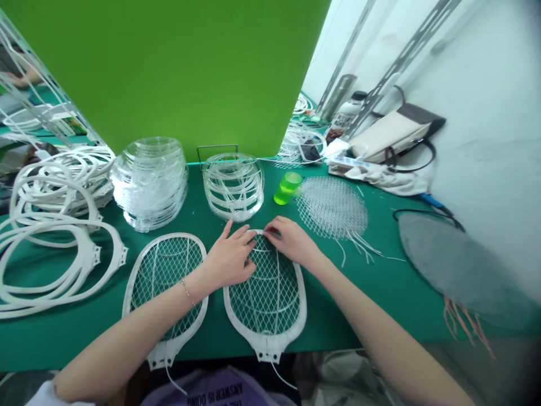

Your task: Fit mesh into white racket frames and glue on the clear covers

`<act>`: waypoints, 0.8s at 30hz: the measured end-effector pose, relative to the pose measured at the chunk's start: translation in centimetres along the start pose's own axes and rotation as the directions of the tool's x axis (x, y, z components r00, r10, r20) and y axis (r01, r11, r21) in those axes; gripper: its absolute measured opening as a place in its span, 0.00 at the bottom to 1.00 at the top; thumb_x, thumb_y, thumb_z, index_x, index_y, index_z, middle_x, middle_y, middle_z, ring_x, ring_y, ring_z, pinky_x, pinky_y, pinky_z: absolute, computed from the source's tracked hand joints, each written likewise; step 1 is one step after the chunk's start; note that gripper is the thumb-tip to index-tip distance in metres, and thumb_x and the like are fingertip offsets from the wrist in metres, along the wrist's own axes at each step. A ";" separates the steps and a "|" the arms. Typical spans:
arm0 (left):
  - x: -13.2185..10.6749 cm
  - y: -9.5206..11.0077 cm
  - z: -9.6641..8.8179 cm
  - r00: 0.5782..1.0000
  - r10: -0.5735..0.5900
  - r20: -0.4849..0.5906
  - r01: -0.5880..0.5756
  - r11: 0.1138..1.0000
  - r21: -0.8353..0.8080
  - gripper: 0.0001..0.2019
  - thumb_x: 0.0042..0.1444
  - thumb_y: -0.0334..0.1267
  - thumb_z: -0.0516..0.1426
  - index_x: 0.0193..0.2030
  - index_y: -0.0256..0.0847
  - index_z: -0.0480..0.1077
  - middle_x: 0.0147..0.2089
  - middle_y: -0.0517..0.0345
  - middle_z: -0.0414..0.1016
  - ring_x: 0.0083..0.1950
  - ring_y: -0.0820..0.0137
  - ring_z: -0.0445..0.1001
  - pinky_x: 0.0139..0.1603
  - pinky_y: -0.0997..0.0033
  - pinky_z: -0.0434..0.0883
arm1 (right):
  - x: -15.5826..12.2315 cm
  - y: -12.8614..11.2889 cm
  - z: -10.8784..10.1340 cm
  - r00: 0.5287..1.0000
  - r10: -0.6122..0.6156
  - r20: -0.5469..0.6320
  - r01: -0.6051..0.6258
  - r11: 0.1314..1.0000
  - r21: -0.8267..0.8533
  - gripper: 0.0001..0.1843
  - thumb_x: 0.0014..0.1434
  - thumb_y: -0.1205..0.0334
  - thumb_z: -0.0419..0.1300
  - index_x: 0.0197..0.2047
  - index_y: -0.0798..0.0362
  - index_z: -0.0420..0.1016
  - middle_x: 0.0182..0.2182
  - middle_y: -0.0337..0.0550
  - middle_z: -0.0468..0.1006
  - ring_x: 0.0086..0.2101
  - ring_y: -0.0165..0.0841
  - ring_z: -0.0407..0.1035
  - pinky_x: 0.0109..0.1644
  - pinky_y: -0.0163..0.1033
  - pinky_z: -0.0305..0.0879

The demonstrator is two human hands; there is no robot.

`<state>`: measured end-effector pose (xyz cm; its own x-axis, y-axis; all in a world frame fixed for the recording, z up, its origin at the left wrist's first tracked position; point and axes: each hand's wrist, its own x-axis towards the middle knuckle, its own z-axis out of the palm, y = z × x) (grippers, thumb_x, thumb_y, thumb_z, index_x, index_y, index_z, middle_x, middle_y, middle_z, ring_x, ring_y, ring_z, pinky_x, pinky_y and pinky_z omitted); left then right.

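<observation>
Two white oval racket heads with diamond mesh lie side by side in front of me: the right racket head and the left racket head. My left hand rests over the upper left of the right one, fingers spread, fingertips near its top rim. At that same rim, my right hand has its thumb and fingers pinched together on the top edge; the exact bit between them is hidden. A thin white wire trails from the lower end of the right racket head, and a similar wire from the left one.
Behind the racket heads stand a tall stack of clear plastic pieces and a smaller stack. White frames pile up at left. On the right are a green cylinder, mesh sheets and a grey mesh pile. A green panel rises behind.
</observation>
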<state>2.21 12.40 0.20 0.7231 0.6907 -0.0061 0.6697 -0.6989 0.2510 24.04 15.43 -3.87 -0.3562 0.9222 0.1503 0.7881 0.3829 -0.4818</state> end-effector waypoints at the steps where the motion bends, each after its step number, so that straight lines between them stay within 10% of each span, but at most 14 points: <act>1: 0.0 0.0 0.0 1.000 -0.001 0.012 0.002 1.000 -0.010 0.23 0.62 0.37 0.49 0.61 0.34 0.72 0.71 0.48 0.63 0.74 0.55 0.56 0.76 0.44 0.39 | 0.0 0.0 0.0 1.000 -0.001 0.000 0.001 1.000 -0.003 0.04 0.63 0.66 0.59 0.37 0.52 0.75 0.36 0.44 0.76 0.39 0.36 0.72 0.44 0.41 0.68; 10: 0.2 -0.2 0.1 0.999 0.000 0.038 0.003 0.997 -0.079 0.25 0.60 0.37 0.49 0.62 0.31 0.70 0.72 0.45 0.60 0.73 0.54 0.58 0.72 0.49 0.58 | 0.4 -0.7 -0.8 0.998 0.044 0.033 -0.044 0.999 0.018 0.04 0.60 0.66 0.61 0.32 0.52 0.75 0.33 0.43 0.75 0.36 0.34 0.70 0.40 0.38 0.66; 20: 1.5 -0.8 -0.3 1.000 -0.002 -0.001 0.001 0.997 -0.083 0.20 0.52 0.42 0.58 0.48 0.36 0.80 0.59 0.46 0.76 0.60 0.55 0.73 0.75 0.49 0.50 | 3.3 0.3 -1.6 0.959 0.162 0.233 -0.207 0.961 0.182 0.05 0.49 0.66 0.69 0.26 0.52 0.76 0.23 0.36 0.78 0.26 0.30 0.71 0.31 0.34 0.67; 24: 0.7 -0.3 -0.6 1.000 -0.009 0.016 0.009 1.000 -0.002 0.22 0.56 0.41 0.56 0.54 0.35 0.77 0.65 0.46 0.71 0.69 0.51 0.64 0.75 0.47 0.49 | 1.5 -1.1 -2.1 0.964 0.244 0.104 -0.257 0.955 0.146 0.07 0.52 0.61 0.69 0.33 0.53 0.77 0.32 0.42 0.80 0.33 0.35 0.74 0.39 0.40 0.70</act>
<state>2.44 13.21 0.69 0.7197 0.6939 -0.0239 0.6758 -0.6922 0.2534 23.67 16.49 -1.28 -0.2037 0.9770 -0.0626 0.7710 0.1207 -0.6253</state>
